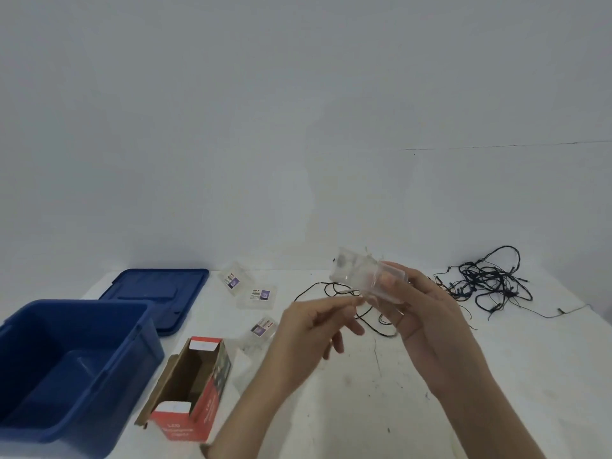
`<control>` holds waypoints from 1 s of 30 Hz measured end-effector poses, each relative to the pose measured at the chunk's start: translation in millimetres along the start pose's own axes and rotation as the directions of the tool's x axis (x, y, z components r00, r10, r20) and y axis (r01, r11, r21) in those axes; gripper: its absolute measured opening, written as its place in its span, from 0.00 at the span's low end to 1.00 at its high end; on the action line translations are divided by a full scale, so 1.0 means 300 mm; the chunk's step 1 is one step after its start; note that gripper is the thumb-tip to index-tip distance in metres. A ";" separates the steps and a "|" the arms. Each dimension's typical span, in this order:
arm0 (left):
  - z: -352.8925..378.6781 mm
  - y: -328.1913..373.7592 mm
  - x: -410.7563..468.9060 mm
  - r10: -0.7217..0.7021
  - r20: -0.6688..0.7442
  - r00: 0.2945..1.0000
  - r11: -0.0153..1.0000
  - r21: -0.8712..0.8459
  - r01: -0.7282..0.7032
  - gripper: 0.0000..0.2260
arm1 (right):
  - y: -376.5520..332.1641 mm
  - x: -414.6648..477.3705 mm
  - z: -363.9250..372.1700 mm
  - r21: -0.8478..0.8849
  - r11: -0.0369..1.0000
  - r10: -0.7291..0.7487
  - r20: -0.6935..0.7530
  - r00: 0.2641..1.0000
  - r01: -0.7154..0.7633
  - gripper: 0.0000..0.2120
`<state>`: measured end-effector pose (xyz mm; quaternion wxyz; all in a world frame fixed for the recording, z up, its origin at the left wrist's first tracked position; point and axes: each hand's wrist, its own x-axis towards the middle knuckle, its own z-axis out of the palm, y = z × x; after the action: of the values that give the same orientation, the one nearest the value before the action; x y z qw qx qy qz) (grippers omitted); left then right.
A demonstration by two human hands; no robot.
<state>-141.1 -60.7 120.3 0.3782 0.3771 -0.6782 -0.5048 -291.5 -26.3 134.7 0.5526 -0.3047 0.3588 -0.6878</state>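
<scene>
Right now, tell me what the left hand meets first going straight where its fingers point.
Probably the clear plastic case in the right hand, just beyond the left hand; depth unclear.

The table (364, 409) runs back to the wall (298, 127). At its left front corner stands the storage bin (132, 366), with the bin lid (155, 289) lying flat behind it and slightly right. Just right of the bin, at the front, a cardboard box (212, 402) lies on its side. Behind the box lie three small packets: the nearest (263, 327) close to it, the middle one (260, 295) farther back, the rear one (233, 279) beside the lid. Right of them, above the table, the right hand (427, 313) holds a plastic case (364, 276); the left hand (314, 323) pinches the cord (331, 288) just below it. The wire tangle (486, 283) lies at the right rear.
</scene>
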 end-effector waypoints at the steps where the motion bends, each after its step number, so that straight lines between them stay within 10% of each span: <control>1: 0.013 -0.011 -0.011 -0.015 -0.001 1.000 1.000 -0.006 0.015 0.11 | 0.005 -0.002 0.004 -0.011 1.000 0.005 -0.045 0.999 -0.005 0.16; 18: -0.001 -0.037 -0.105 -0.160 -0.009 0.987 0.848 0.510 0.142 0.10 | 0.055 -0.004 -0.003 -0.069 0.996 0.044 -0.082 0.996 -0.050 0.12; 25: -0.007 0.134 -0.120 0.152 0.176 0.973 0.297 0.930 -0.214 0.07 | 0.089 -0.011 0.004 -0.596 0.789 -0.220 -0.049 0.974 0.148 0.10; 30: -0.063 0.150 -0.054 0.306 0.288 0.907 0.274 0.886 -0.374 0.04 | 0.087 -0.014 -0.009 -0.620 0.776 -0.118 0.041 0.992 0.118 0.10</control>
<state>-122.9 -44.5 165.8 0.1762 0.3543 -0.9171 0.0487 -278.7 -25.3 111.5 0.3774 -0.4910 0.5454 -0.5648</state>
